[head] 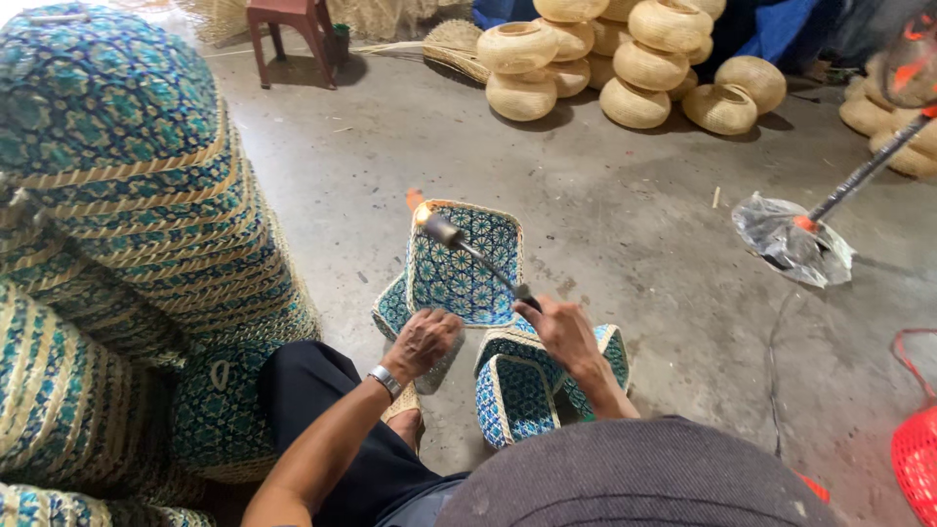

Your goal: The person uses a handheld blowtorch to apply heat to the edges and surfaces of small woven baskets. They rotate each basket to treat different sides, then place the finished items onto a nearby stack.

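My left hand grips the lower edge of a blue and teal woven square basket, tilted so its inside faces me. My right hand holds a gas torch by its handle. The torch's metal nozzle points up and left along the basket's rim, where a small orange flame burns at the top left corner. Two more woven baskets of the same pattern lie on the floor just below my right hand.
A tall stack of blue woven baskets fills the left. Round natural wicker lampshades pile at the back, with a red stool. A crumpled plastic bag and a fan stand sit right. A red mesh item is at the right edge.
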